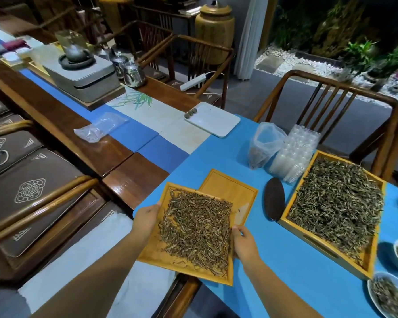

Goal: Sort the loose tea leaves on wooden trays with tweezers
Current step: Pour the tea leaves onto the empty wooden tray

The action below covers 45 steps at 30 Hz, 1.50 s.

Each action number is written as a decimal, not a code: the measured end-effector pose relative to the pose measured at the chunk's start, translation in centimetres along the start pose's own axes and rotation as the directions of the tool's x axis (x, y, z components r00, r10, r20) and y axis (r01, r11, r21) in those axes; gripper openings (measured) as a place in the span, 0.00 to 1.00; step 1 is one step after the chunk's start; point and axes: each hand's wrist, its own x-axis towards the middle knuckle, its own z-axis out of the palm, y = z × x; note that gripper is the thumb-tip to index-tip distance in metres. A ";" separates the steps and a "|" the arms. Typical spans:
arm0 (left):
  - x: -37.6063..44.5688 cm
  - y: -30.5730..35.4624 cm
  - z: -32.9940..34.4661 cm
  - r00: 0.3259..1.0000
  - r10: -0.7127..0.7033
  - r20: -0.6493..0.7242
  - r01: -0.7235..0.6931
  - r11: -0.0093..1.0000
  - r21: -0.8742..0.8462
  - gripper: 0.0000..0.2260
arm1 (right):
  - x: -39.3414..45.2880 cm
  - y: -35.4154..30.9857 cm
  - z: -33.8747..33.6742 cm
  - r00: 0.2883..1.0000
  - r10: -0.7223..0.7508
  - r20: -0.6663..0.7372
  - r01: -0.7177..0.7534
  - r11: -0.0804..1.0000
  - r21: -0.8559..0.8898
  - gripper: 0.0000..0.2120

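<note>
A small wooden tray point(155, 254) covered with loose brown tea leaves point(197, 228) is held above the blue table. My left hand point(146, 220) grips its left edge and my right hand point(244, 243) grips its right edge. Behind it an empty wooden tray point(230, 188) lies flat on the blue cloth. To the right stands a larger wooden tray point(326, 250) heaped with darker tea leaves point(338, 198). No tweezers are visible.
A dark oval piece point(275, 198) lies between the trays. Plastic containers point(292, 152) and a bag point(263, 145) stand behind. A white tray point(213, 119) sits further back, two bowls of leaves point(387, 297) at lower right, wooden chairs point(345, 95) around.
</note>
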 end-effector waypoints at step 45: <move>1.4 -2.1 -2.1 1.000 0.026 0.002 -0.026 1.000 0.001 0.13 | 1.4 -5.0 1.4 0.680 -0.458 0.572 0.732 0.389 -0.559 0.21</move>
